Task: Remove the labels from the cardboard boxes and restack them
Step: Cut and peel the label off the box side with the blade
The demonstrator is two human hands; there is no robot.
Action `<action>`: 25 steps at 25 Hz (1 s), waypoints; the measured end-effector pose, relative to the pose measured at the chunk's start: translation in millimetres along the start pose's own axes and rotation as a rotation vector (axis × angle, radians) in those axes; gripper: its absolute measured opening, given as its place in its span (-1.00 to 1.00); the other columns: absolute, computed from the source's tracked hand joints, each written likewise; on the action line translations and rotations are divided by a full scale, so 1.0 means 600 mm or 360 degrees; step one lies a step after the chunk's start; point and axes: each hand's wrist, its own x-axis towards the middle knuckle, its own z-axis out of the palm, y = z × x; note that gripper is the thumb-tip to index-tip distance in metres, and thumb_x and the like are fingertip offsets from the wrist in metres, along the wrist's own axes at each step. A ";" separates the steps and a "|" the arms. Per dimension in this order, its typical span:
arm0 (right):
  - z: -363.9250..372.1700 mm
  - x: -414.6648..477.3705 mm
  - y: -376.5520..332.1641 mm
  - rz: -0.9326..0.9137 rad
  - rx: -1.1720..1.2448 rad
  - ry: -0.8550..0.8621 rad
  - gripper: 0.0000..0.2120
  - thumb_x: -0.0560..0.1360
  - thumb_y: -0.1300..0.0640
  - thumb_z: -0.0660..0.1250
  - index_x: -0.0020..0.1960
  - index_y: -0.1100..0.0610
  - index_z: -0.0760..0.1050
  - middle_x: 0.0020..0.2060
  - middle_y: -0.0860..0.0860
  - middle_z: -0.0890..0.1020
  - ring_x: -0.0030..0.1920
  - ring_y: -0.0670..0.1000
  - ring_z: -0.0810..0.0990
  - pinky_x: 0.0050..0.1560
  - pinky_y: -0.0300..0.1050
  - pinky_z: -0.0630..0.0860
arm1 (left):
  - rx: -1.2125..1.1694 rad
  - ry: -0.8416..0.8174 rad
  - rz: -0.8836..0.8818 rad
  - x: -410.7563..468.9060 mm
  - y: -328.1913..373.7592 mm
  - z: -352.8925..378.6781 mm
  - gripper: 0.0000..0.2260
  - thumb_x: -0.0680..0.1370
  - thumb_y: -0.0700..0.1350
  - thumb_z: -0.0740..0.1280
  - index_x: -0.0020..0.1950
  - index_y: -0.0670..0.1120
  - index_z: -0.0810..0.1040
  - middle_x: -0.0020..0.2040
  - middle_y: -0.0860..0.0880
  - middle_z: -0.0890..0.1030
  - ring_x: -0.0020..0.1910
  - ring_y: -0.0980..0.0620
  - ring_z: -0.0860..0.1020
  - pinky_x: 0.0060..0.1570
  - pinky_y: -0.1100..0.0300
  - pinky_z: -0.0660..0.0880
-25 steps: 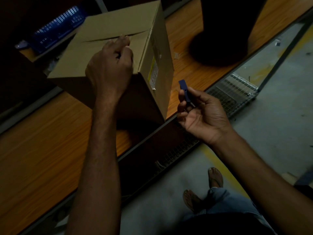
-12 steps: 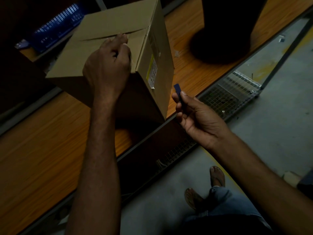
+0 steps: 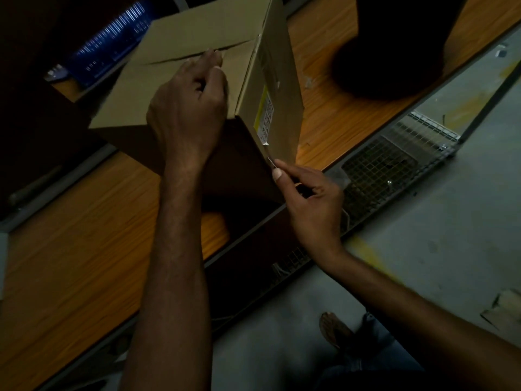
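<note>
A cardboard box (image 3: 197,66) stands tilted on the wooden table (image 3: 70,249), its near corner toward the table's front edge. The left hand (image 3: 187,108) lies over the box's top face with the fingers curled against the flaps, holding the box steady. The right hand (image 3: 310,198), just below the box's near vertical edge, is pinched shut on a thin blade (image 3: 267,156) whose tip meets the lower end of the yellow-and-white label (image 3: 265,114) on the box's right side face; a wire mesh panel (image 3: 394,162) lies beyond that hand, off the table's edge.
</note>
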 end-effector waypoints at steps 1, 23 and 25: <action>0.005 -0.005 0.006 -0.0038 -0.0028 0.0003 -0.79 0.59 0.14 0.47 0.21 0.09 0.71 0.06 -0.09 0.74 0.10 -0.08 0.67 0.01 -0.23 0.61 | -0.0012 -0.0004 -0.0006 0.000 -0.001 0.001 -0.63 0.67 0.06 0.14 0.23 -0.04 0.68 0.07 -0.06 0.70 -0.42 0.33 0.39 -0.37 0.42 0.17; 0.033 0.015 -0.004 -0.0122 0.0038 0.0181 -0.83 0.58 0.15 0.48 0.16 0.12 0.72 0.03 -0.08 0.74 0.10 -0.11 0.67 0.01 -0.13 0.65 | -0.0004 -0.0041 -0.0017 0.000 0.010 -0.006 -0.66 0.67 0.05 0.16 0.38 0.15 0.57 0.33 0.15 0.61 -0.19 0.49 0.45 -0.20 0.60 0.19; 0.034 0.012 -0.005 -0.0134 0.0026 0.0174 -0.83 0.59 0.15 0.47 0.17 0.12 0.72 0.04 -0.08 0.74 0.10 -0.11 0.67 0.01 -0.19 0.63 | -0.0003 -0.0015 -0.0012 -0.001 0.009 -0.005 -0.66 0.67 0.06 0.16 0.39 0.16 0.56 0.35 0.18 0.60 -0.04 0.43 0.51 -0.11 0.55 0.24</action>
